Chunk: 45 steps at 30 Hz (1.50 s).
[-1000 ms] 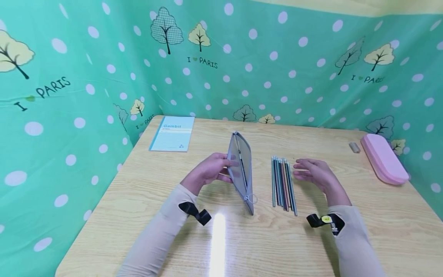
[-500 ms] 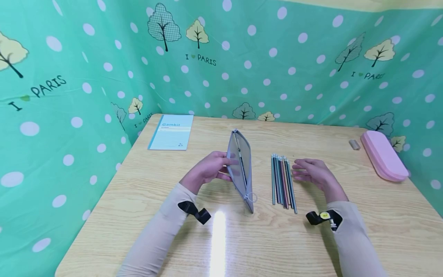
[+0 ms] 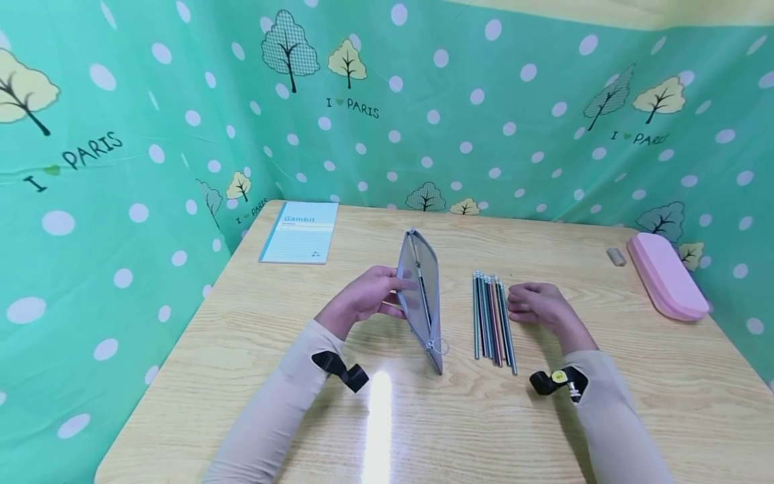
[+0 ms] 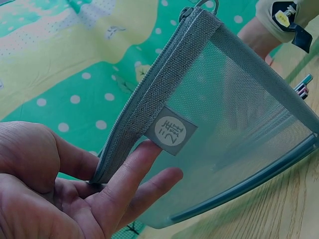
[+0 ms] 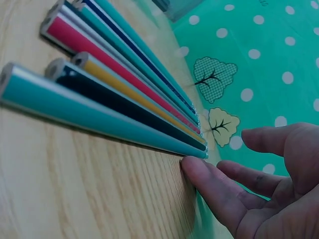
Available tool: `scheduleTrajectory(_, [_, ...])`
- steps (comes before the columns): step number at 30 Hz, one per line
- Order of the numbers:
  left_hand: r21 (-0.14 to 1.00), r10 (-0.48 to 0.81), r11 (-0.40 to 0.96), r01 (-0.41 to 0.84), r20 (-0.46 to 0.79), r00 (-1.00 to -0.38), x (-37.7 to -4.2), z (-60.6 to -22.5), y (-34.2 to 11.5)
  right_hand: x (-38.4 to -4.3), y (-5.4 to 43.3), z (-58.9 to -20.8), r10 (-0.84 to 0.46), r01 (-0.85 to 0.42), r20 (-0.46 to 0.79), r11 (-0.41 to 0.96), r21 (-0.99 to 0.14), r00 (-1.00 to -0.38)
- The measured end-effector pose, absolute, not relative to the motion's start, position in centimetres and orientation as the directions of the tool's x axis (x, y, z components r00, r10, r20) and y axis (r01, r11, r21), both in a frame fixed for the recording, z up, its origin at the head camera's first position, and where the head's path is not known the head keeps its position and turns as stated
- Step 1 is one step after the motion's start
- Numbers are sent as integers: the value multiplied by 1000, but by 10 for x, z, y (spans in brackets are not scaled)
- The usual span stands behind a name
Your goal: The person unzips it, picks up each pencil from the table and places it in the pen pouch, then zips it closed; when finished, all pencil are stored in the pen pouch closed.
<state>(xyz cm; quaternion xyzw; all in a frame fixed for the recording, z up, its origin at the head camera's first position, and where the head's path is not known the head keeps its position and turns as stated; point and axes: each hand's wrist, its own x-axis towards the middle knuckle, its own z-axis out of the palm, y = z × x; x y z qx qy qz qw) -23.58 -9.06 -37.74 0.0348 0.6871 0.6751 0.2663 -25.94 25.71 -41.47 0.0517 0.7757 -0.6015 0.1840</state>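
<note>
— What differs?
— Your right hand (image 3: 541, 310) is nearer the pencils (image 3: 492, 323) on the table (image 3: 242, 390), thumb and fingers (image 5: 212, 186) apart; your left hand (image 3: 369, 294) still pinches the mesh pouch (image 3: 416, 312) beside them.
— What's unclear?
— Whether your right fingertip touches a pencil.

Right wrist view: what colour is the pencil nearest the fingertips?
The nearest pencil is teal green; it shows best in the right wrist view.

Grey pouch (image 4: 214, 114), multicoloured pencils (image 5: 124, 78)

Notebook (image 3: 299, 233): small print unreadable. Right hand (image 5: 281, 204): cut off at right wrist view's edge.
</note>
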Motion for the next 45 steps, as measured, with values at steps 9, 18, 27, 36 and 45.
scheduleTrajectory(9, [946, 406, 86, -312, -319, -856, -235, -376, -91, -263, 247, -417, -66, 300, -353, 400, -866, -933])
scheduleTrajectory(18, [948, 408, 86, -306, -314, -857, -235, -378, -90, -265, 243, -424, -22, 195, -268, 631, -751, -963])
scheduleTrajectory(27, [950, 412, 86, -301, -309, -858, -236, -379, -89, -261, 240, -421, 21, 174, -229, 718, -674, -973])
scheduleTrajectory(36, [949, 413, 88, -303, -312, -856, -235, -378, -90, -258, 235, -420, 37, 139, -177, 777, -613, -984])
scheduleTrajectory(45, [947, 408, 94, -308, -319, -855, -235, -379, -90, -263, 243, -423, 35, 197, -245, 711, -676, -969])
